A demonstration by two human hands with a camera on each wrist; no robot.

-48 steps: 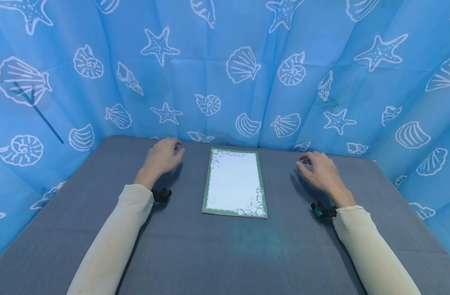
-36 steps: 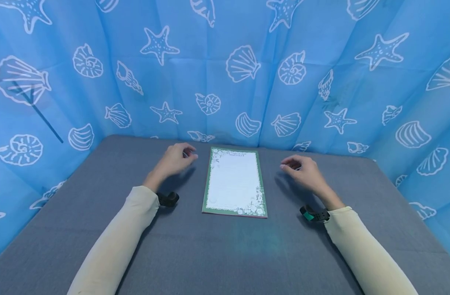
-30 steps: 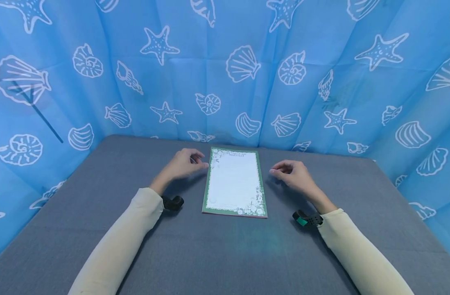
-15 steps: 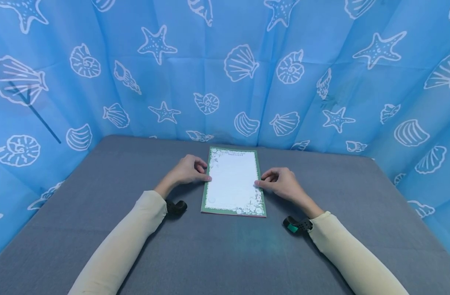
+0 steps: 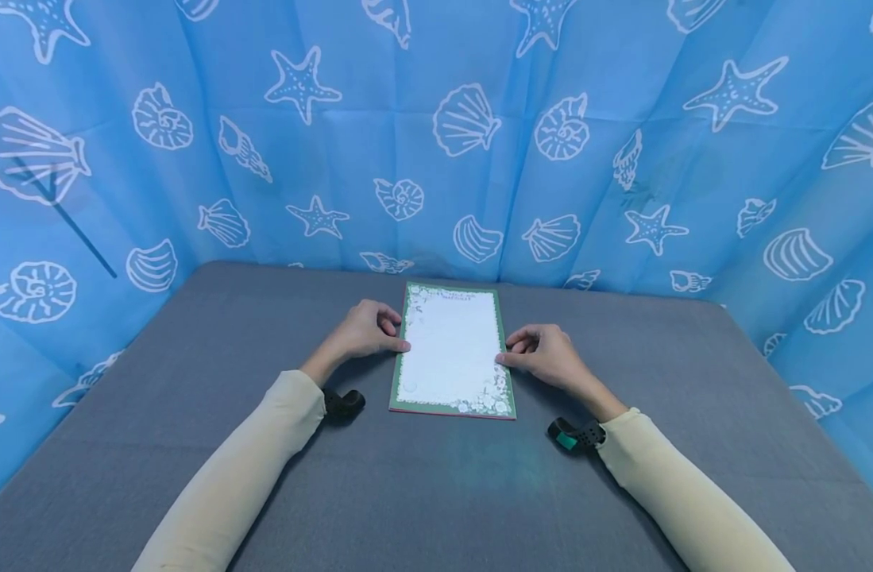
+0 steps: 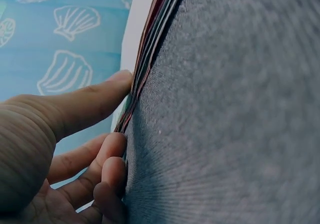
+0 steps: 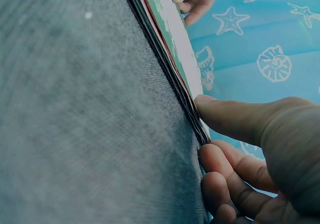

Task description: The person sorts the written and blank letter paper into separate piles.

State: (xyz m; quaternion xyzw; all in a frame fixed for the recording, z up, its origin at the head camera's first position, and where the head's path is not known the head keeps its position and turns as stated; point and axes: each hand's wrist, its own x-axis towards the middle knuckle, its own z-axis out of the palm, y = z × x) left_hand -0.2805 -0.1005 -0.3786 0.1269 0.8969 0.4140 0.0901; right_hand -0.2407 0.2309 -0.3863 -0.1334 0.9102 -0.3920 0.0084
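sheet stack (image 6: 150, 44) cut off, lower sheets hidden

a thin stack of sheets (image 5: 453, 349) (white top, green floral border) lies flat on the grey cloth.
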